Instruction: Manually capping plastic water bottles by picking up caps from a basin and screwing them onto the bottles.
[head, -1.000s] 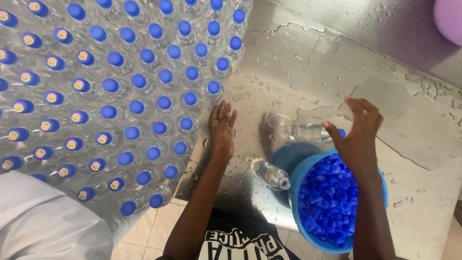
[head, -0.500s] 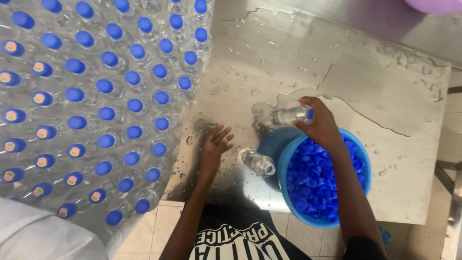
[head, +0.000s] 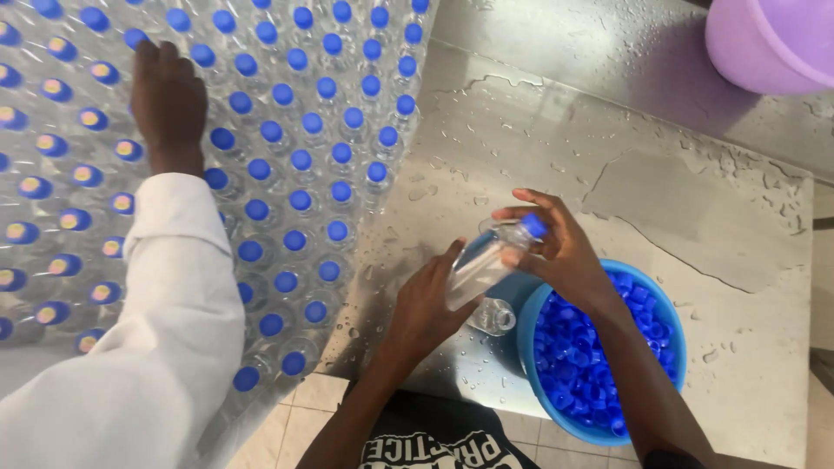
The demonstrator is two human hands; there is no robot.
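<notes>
Head view, looking down on a wet steel table [head: 660,174]. Your left hand [head: 430,304] grasps the lower body of a clear plastic bottle [head: 480,265], tilted, its neck pointing up and to the right. Your right hand [head: 556,247] closes its fingers around the blue cap [head: 532,226] on that neck, a grip that suits turning or pressing the cap while the other hand steadies the bottle. You hold the bottle above the table's near edge, just left of a blue tub [head: 530,347]. The tub is filled with loose blue caps [head: 599,356], within easy reach of your right hand. A second clear bottle [head: 493,317], uncapped, lies on the table beneath the held one, touching the tub. Capped bottles [head: 295,156] stand packed in rows across the table's left side. Another person's hand [head: 169,100], in a white sleeve [head: 165,347], rests on them. A lilac basin [head: 773,39] sits at the far right corner; its contents are hidden.
</notes>
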